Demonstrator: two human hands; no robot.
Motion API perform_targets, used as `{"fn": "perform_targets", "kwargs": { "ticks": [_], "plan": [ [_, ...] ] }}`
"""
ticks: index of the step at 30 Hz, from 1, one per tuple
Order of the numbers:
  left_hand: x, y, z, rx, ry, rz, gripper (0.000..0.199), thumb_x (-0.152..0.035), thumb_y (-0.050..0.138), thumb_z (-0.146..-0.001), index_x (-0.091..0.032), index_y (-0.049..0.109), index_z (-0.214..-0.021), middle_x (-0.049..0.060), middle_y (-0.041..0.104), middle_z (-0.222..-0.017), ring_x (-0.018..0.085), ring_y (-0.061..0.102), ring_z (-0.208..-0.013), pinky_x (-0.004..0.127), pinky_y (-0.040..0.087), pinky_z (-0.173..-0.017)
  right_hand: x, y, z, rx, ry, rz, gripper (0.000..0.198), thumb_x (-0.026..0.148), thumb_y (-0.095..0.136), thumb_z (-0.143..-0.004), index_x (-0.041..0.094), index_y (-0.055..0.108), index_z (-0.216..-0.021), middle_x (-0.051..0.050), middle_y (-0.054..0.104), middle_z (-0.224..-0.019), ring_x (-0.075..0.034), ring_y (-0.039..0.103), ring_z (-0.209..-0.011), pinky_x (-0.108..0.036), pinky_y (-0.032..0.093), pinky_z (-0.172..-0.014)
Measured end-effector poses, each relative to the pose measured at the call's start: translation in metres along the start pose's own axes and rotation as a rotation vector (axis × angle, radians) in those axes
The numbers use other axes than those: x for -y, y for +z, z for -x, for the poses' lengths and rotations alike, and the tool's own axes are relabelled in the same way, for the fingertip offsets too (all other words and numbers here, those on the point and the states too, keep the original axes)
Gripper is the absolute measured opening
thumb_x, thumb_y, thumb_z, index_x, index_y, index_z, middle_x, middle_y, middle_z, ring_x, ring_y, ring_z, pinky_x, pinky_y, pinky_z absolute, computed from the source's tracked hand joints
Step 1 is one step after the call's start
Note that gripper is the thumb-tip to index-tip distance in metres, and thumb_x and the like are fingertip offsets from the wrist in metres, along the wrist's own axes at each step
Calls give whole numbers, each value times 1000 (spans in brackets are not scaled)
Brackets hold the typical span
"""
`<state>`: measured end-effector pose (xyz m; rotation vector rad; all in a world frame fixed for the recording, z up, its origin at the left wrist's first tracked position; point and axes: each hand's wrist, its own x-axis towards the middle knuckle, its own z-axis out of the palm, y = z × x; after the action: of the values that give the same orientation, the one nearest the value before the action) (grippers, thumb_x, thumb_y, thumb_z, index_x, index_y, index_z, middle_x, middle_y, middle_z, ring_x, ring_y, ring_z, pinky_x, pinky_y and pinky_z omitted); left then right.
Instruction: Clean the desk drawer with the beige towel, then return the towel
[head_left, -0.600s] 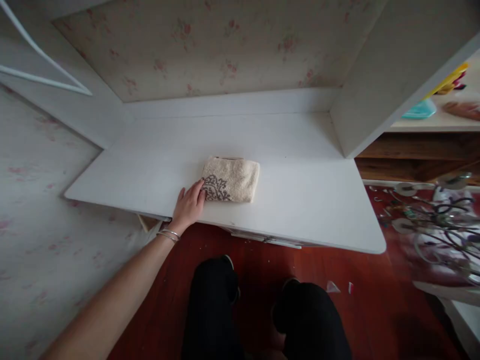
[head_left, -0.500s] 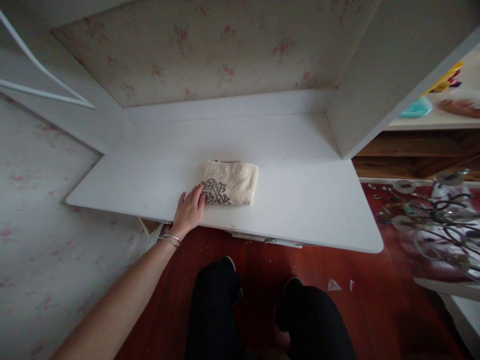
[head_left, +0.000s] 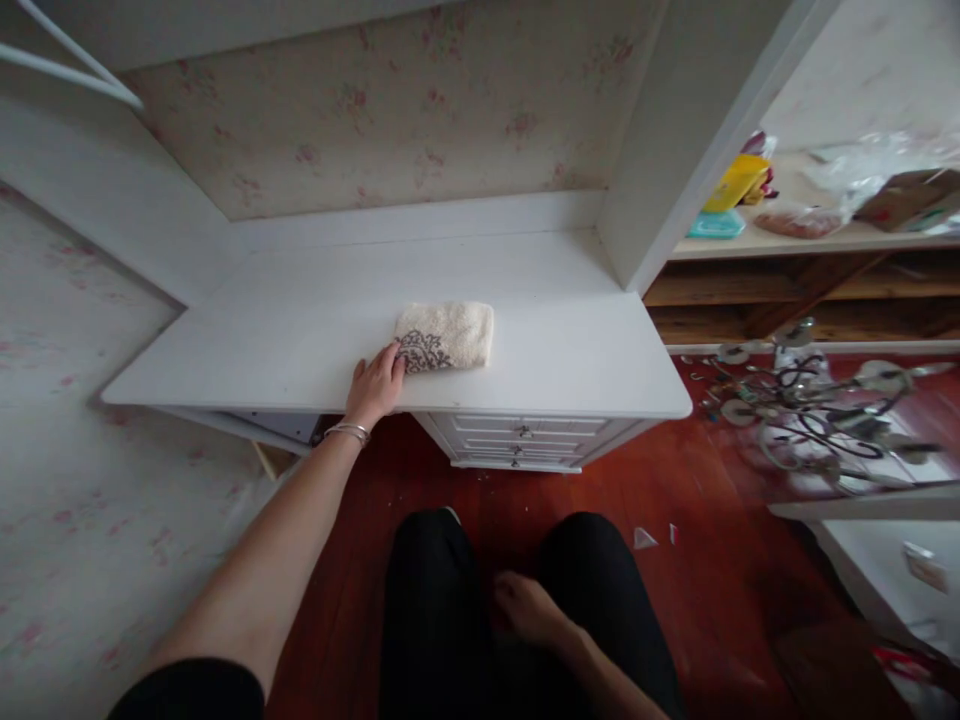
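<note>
A folded beige towel with a dark scroll pattern at its lower left lies on the white desk top. At the towel's left edge rests my left hand, its fingers outstretched onto the cloth and the thumb apart. Bracelets circle that wrist. My right hand is low between my knees, away from the desk. Its fingers look loosely curled, somewhat blurred, with no object visible in them.
White drawers stand under the desk. To the right, a chandelier with curved arms lies on the red floor. Behind it, a shelf unit bears a yellow package and bags. Patterned wallpaper covers the left wall.
My view has tilted up and shifted right, showing the drawer fronts and more of the shelf. My right hand has come into view. My left hand stays at the towel's edge.
</note>
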<state>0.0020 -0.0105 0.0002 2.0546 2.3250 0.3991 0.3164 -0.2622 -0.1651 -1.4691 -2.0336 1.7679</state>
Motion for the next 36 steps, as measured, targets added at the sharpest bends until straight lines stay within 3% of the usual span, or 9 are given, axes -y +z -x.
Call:
{"fn": "perform_targets", "kwargs": {
  "ticks": [3, 7, 10, 13, 18, 24, 31, 36],
  "plan": [
    [-4, -4, 4, 34, -14, 56, 51, -42, 22, -100, -24, 38, -145, 9, 47, -148, 23, 43, -136, 49, 19, -117, 11, -31, 9, -185, 32, -147, 30, 31, 46, -93, 18, 67, -111, -5, 72, -96, -20, 67, -88, -31, 50, -81],
    [-8, -4, 15, 81, -10, 100, 55, -46, 21, -100, -21, 33, -148, 12, 41, -151, 25, 39, -138, 50, 15, -117, 48, -111, 0, -435, 9, -81, 33, 33, 47, -92, 19, 62, -118, -4, 70, -102, -20, 65, -93, -33, 48, -87],
    [-12, -3, 26, 137, -31, 90, 62, -52, 26, -97, -23, 26, -151, 13, 36, -154, 26, 33, -142, 53, 14, -118, 75, -163, -21, -456, 54, 162, 37, 31, 47, -93, 18, 58, -126, -7, 66, -112, -22, 64, -99, -37, 46, -90],
    [-14, -3, 34, 218, -42, 56, 75, -62, 27, -93, -23, 14, -155, 12, 23, -160, 27, 20, -147, 56, 10, -118, 90, -188, -42, -383, 89, 354, 46, 29, 47, -93, 18, 50, -138, -12, 60, -124, -25, 61, -107, -40, 43, -95],
    [-16, -5, 33, 306, -82, 3, 81, -67, 22, -90, -23, 7, -156, 8, 13, -163, 26, 11, -149, 58, 8, -118, 87, -189, -70, -300, 140, 410, 58, 25, 55, -87, 21, 44, -143, -14, 59, -128, -27, 61, -109, -39, 44, -96],
    [-16, -8, 34, 319, -79, 37, 79, -66, 22, -91, -21, 8, -155, 7, 12, -163, 25, 10, -149, 59, 6, -118, 86, -175, -80, -336, 133, 437, 55, 22, 49, -88, 24, 44, -143, -11, 46, -146, -26, 58, -115, -36, 44, -96],
    [-15, -16, 24, 431, -102, 8, 81, -66, 24, -90, -22, 9, -155, 8, 8, -164, 28, 7, -150, 59, 9, -117, 90, -174, -76, -395, 141, 460, 43, 25, 45, -90, 29, 54, -132, -4, 55, -138, -22, 60, -111, -32, 44, -94],
    [-16, -18, 22, 445, -95, -9, 82, -66, 22, -88, -21, 7, -156, 9, 7, -163, 29, 6, -150, 59, 11, -117, 89, -146, -42, -417, 152, 483, 37, 28, 37, -95, 28, 61, -122, -3, 63, -129, -21, 63, -109, -32, 45, -93]
  ]
}}
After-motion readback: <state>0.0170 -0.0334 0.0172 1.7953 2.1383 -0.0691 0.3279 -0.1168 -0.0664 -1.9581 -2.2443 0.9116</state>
